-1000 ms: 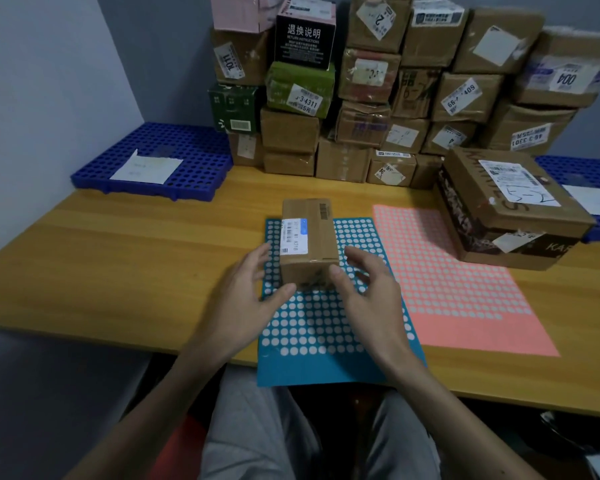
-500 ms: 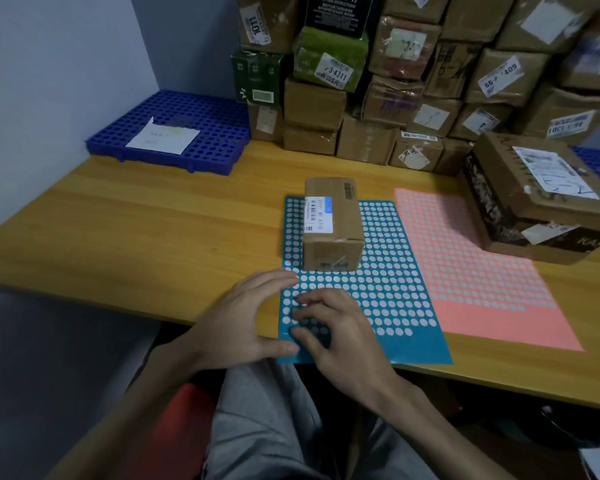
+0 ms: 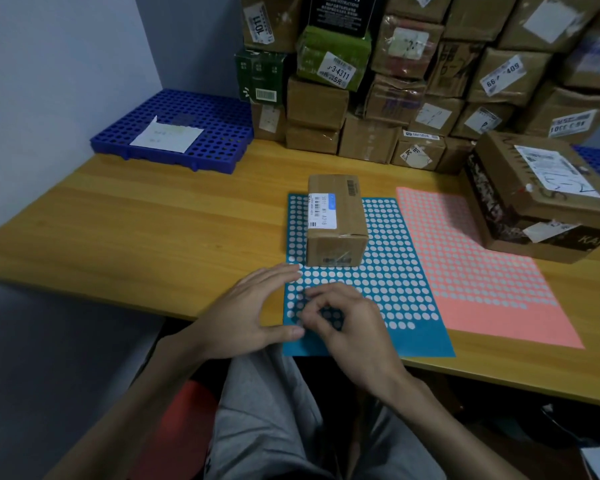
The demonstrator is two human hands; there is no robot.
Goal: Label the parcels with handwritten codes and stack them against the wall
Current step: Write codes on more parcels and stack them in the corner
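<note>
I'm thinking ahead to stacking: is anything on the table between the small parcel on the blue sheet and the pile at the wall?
Nothing visible. Only bare table lies between the small parcel and the pile. The large box sits off to the right, the blue tray off to the left.

small parcel (image 3: 336, 216): brown cardboard; a white label with a blue patch and black barcodes is seen on top.
blue sheet (image 3: 399, 244): teal-blue, covered in rows of white dots (near strip left plain).
pink sheet (image 3: 482, 271): salmon pink, dotted in pale grey-white.
table (image 3: 153, 230): yellow-orange, wood-grained.
tray (image 3: 219, 133): deep blue, gridded with round holes.
stacked parcels (image 3: 368, 140): mostly brown, white-labelled.
green parcel (image 3: 329, 53): olive green.
black box (image 3: 340, 12): black, printed white.
</note>
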